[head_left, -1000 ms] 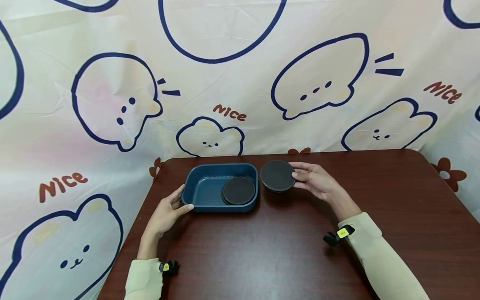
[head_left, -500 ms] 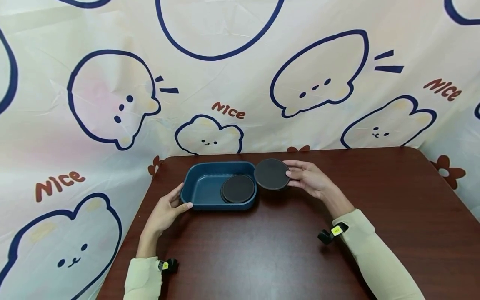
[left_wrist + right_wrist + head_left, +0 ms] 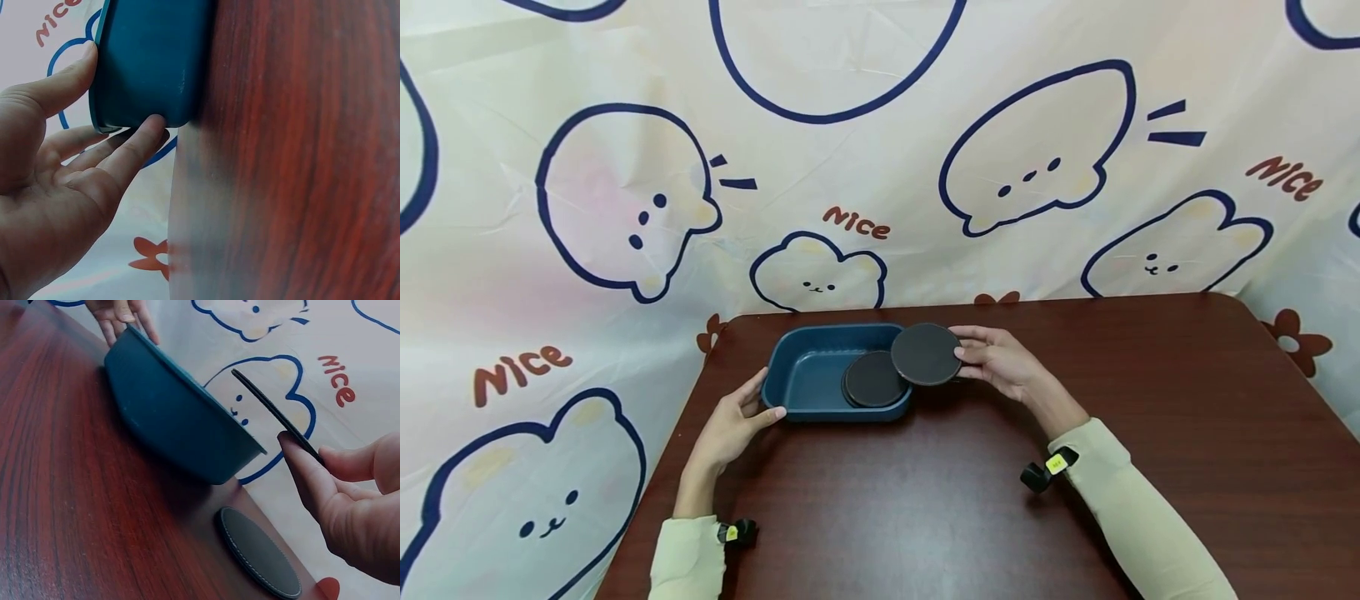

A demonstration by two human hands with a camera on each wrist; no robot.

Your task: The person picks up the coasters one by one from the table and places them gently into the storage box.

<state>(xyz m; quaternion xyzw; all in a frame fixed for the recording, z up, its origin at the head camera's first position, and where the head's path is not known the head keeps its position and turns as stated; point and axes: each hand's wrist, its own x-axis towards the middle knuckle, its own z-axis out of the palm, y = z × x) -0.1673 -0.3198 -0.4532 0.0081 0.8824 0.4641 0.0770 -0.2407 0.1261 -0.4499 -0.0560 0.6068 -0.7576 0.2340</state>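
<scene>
My left hand grips the left end of a blue rectangular plastic basin, thumb at the near rim and fingers spread along the end wall. Between thumb and fingers, my right hand pinches a thin round black coaster by its right edge. That coaster is held above the basin's right rim, overlapping it in the head view. Inside the basin, at its right end, lie stacked black coasters. In the right wrist view another coaster with stitched edging lies on the table beside the basin, mostly hidden in the head view.
The dark brown wooden table extends toward me and to the right. A cartoon-printed cloth hangs behind its back edge. Wrist cameras sit on both sleeves.
My right hand has carried the coaster leftward, from beside the basin to over its right rim. My left hand stays at the basin's left end.
</scene>
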